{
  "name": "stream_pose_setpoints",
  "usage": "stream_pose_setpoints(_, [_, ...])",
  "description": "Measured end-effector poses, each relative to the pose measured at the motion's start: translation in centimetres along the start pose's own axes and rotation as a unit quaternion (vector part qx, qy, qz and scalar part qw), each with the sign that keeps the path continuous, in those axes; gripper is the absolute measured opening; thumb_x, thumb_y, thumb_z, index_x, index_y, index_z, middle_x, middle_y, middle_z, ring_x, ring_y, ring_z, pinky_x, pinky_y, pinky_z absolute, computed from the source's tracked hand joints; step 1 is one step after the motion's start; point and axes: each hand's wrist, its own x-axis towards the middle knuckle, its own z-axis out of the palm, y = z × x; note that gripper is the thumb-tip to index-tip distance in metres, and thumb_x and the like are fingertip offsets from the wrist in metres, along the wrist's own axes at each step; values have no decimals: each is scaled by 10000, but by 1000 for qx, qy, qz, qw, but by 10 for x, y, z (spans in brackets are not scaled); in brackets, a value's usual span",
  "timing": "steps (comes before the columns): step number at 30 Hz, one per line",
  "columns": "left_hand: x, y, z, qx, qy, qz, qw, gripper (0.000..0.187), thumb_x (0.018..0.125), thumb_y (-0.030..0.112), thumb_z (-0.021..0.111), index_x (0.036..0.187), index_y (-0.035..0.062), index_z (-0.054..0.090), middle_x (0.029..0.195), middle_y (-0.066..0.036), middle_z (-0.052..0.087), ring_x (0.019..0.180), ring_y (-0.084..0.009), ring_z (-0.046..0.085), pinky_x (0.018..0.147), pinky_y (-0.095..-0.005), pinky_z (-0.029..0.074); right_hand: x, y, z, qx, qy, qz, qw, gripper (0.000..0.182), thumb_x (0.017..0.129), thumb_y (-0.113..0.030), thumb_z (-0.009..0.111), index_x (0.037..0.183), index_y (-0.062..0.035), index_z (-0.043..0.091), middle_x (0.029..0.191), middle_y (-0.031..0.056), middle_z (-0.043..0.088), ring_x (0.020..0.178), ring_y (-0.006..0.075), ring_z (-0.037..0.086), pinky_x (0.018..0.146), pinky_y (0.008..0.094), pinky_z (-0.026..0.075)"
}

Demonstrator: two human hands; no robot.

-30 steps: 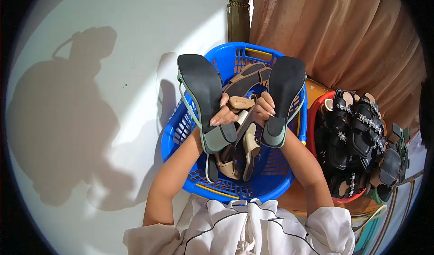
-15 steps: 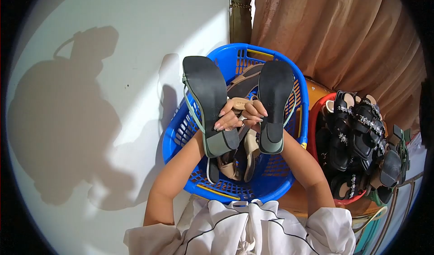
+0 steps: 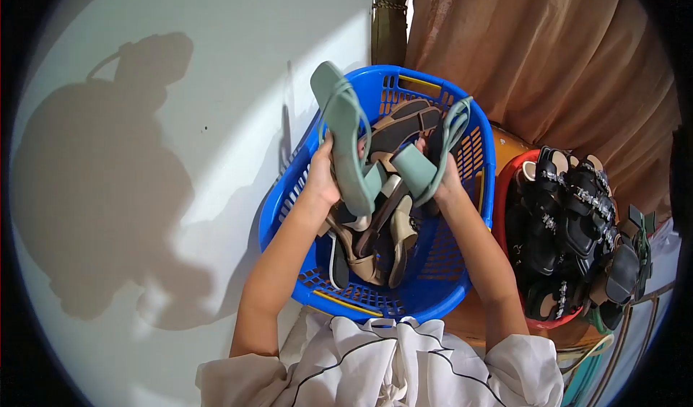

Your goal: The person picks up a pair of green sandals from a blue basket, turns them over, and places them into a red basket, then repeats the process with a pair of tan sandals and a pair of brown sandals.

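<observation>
Two mint-green heeled sandals are held up over a blue plastic basket (image 3: 426,312). My left hand (image 3: 323,172) is closed round the left sandal (image 3: 346,136), whose insole and thin straps face up toward me. Closed on the other one is my right hand (image 3: 449,180); this right sandal (image 3: 416,169) is turned on its side, its block heel toward the middle. Some fingers of both hands are hidden behind the sandals. Beneath them in the basket lie several beige, brown and dark sandals (image 3: 368,266).
To the right, a red tub (image 3: 505,180) is heaped with black sandals (image 3: 577,190) with shiny trim, on an orange-brown surface (image 3: 473,317). A brown curtain (image 3: 534,53) hangs behind. On the left is a white wall (image 3: 238,82) with my shadow on it.
Both sandals have turned over from black soles facing me: the left now shows its green insole, the right its side and heel. My hands have moved apart.
</observation>
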Motion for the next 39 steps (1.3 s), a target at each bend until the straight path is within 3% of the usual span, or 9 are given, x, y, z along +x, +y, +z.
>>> stream_pose_setpoints(3, [-10, 6, 17, 48, 11, 43, 998, 423, 859, 359, 429, 1107, 20, 479, 1038, -114, 562, 897, -219, 551, 802, -365, 439, -11, -1, 20, -184, 138, -96, 968, 336, 887, -211, 385, 1162, -18, 364, 901, 102, 539, 809, 198, 568, 689, 346, 485])
stream_pose_setpoints(8, [-6, 6, 13, 63, 24, 126, 990, 404, 827, 300, 489, 1117, 19, 462, 1039, -98, 551, 953, -218, 530, 856, -354, 399, -9, 2, 19, -235, 108, -167, 951, 335, 797, -55, 412, 1128, -72, 359, 975, 93, 500, 797, 201, 566, 696, 358, 484])
stream_pose_setpoints(14, [-8, 15, 13, 54, 50, 213, 974, 437, 803, 277, 503, 1160, 44, 405, 1123, -55, 486, 1044, -179, 463, 899, -338, 344, -24, 9, 40, -277, 137, -172, 935, 671, 705, 26, 354, 1332, -144, 185, 926, 67, 474, 676, 151, 503, 674, 317, 469])
stream_pose_setpoints(18, [-9, 21, 11, 38, 23, 222, 974, 456, 801, 279, 505, 1176, 48, 388, 1161, -51, 457, 1069, -174, 440, 914, -331, 326, -24, 7, 38, -304, -48, -111, 945, 702, 648, 66, 318, 1325, -110, 257, 989, 98, 466, 707, 125, 478, 703, 274, 441])
stream_pose_setpoints(22, [-8, 22, 9, 39, 24, 217, 975, 462, 800, 281, 511, 1177, 46, 386, 1158, -51, 459, 1075, -176, 438, 921, -335, 322, -28, 11, 44, -288, -78, -39, 954, 638, 617, 84, 323, 1253, 35, 321, 1092, 133, 467, 920, 177, 522, 823, 276, 432])
stream_pose_setpoints(26, [-6, 17, 9, 58, 40, 219, 973, 451, 800, 281, 515, 1168, 48, 396, 1161, -48, 455, 1071, -176, 443, 921, -342, 329, -31, 11, 44, -359, -120, -30, 925, 677, 622, 115, 314, 1289, 1, 289, 1204, 148, 415, 1055, 183, 476, 906, 271, 371])
stream_pose_setpoints(30, [-9, 14, 13, 66, 37, 181, 981, 421, 825, 288, 471, 1170, 54, 412, 1121, -61, 507, 1024, -188, 489, 884, -348, 367, -28, 23, 38, -589, -204, -119, 773, 728, 624, 156, 325, 1324, -23, 234, 1285, 66, 375, 1131, 167, 404, 942, 237, 274])
stream_pose_setpoints(33, [0, 8, 3, 83, 49, 159, 983, 406, 829, 299, 472, 1154, 58, 433, 1081, -62, 532, 992, -191, 516, 863, -361, 391, -32, 23, 35, -779, -216, -168, 564, 784, 623, 135, 397, 1331, -174, 266, 1209, 177, 443, 1185, 259, 370, 936, 282, 318])
stream_pose_setpoints(39, [-5, 10, 9, 103, -1, 144, 984, 544, 831, 466, 446, 1201, 71, 394, 1135, -66, 489, 1035, -168, 481, 881, -338, 380, -31, 25, 34, -917, -147, -309, 208, 667, 665, -33, 580, 1256, -271, 384, 1062, 96, 549, 1141, 322, 398, 925, 528, 309])
